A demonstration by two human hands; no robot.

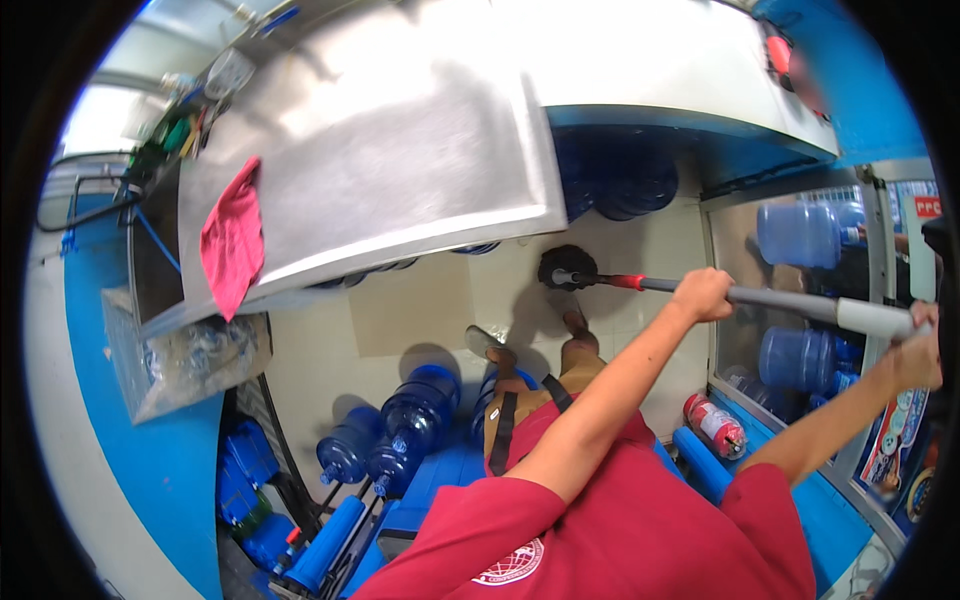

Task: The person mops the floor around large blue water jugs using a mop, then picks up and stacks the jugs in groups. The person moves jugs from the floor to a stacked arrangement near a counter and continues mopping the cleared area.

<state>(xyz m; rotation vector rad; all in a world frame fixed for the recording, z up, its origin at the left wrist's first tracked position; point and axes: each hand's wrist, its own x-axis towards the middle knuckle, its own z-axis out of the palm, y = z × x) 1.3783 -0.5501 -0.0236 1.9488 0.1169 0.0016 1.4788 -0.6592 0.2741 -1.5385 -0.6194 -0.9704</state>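
Closed around the shaft, the left hand [704, 295] and, at the upper end, the blurred right hand [922, 350] hold, right of the steel counter [400, 180], a long mop [780, 299]. It looks light and stiff, best gripped wide apart. Its dark, soft-looking head [567, 266] sits just off the counter's near corner; the red collar [628, 282], farther right.
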